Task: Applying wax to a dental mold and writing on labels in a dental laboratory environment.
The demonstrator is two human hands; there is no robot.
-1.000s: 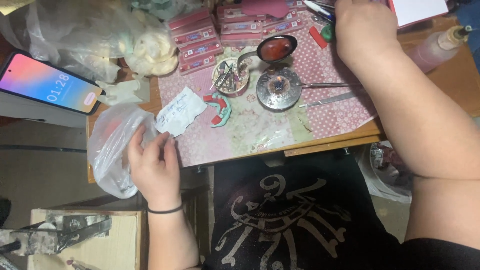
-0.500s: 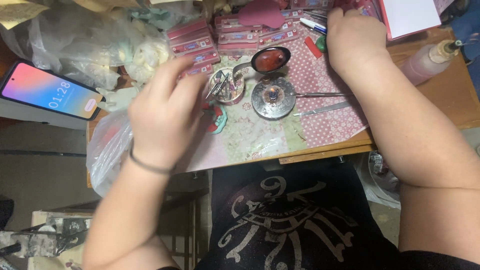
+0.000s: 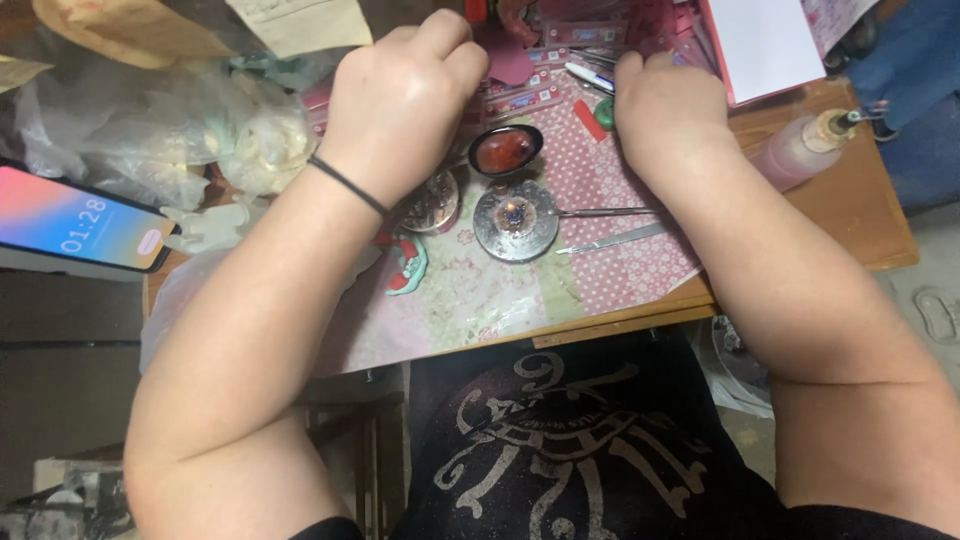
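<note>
Plastic bags (image 3: 130, 130) lie crumpled at the far left of our surface (image 3: 860, 225), above a phone (image 3: 75, 222) with a lit screen. A moment ago our left hand (image 3: 400, 95) was down at the near edge, resting on a clear bag beside a slip of paper; now it has travelled up and across the patterned pink mat (image 3: 470, 300) to the far side, with a dark band (image 3: 345, 185) at its wrist. Its fingers (image 3: 445, 45) are curled into a loose fist over the row of pink card packets (image 3: 530, 95); we cannot tell whether they have hold of anything, since the knuckles hide what is beneath. Just below the hand sits a small round dish of metal bits (image 3: 432, 203), then a teal and red piece (image 3: 407, 268) lying on the mat.

Further right stand a dark bowl with a reddish-orange content (image 3: 505, 150) and a round metal tin (image 3: 515, 220); thin metal tools (image 3: 610, 225) lie beside the tin. Our right hand (image 3: 665, 105) has stayed at the far edge, fingers bent down among the packets and pens, their grip hidden too. We judge that both hands are now working at the back row, so attention has shifted from the bag to the packets. A squeeze bottle (image 3: 805, 148) lies at the far right.
</note>
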